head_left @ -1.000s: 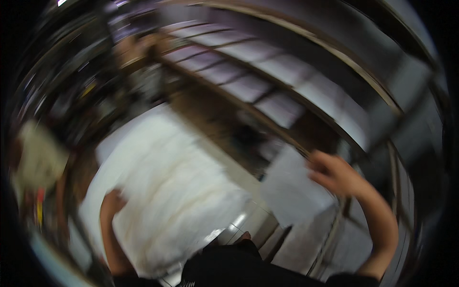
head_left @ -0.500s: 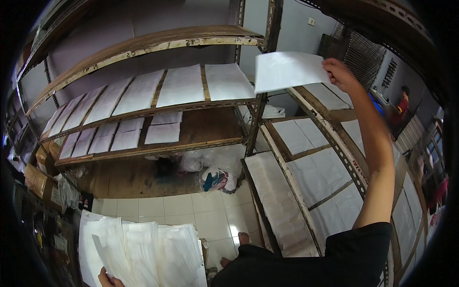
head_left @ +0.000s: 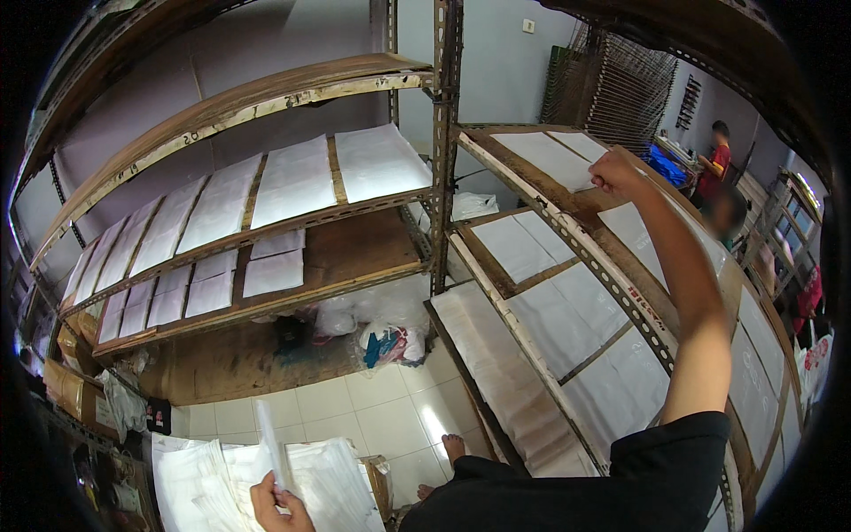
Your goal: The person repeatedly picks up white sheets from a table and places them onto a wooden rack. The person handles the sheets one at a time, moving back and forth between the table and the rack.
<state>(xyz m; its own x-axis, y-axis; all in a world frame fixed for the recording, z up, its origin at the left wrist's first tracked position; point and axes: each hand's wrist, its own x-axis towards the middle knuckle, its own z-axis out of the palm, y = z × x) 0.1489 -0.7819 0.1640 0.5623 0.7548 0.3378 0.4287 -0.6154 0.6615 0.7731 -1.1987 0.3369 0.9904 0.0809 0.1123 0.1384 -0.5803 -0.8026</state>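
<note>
My left hand (head_left: 279,507) grips a narrow whitish strip (head_left: 268,433), held nearly upright above a heap of thin white sheets (head_left: 332,465) at the lower left. I cannot tell if the strip is stiff or a sheet seen edge-on. My right arm reaches far out over the upper right shelf, and my right hand (head_left: 616,171) is closed at the edge of a flat white sheet (head_left: 536,160) there. Anything between its fingers is too small to make out. A second white sheet (head_left: 581,144) lies beside the first, partly hidden by the hand.
A left rack (head_left: 266,99) carries rows of white sheets on two shelves. Metal posts (head_left: 443,177) stand where the racks meet. Lower right shelves hold more sheets (head_left: 567,306). Plastic bags (head_left: 390,341) lie under the left rack. A person in red (head_left: 714,164) stands at the far right.
The white sheet my right hand held up is no longer in the air, and that hand is lower, at the right shelf. My left hand has risen rightward with the strip. The view has shifted right.
</note>
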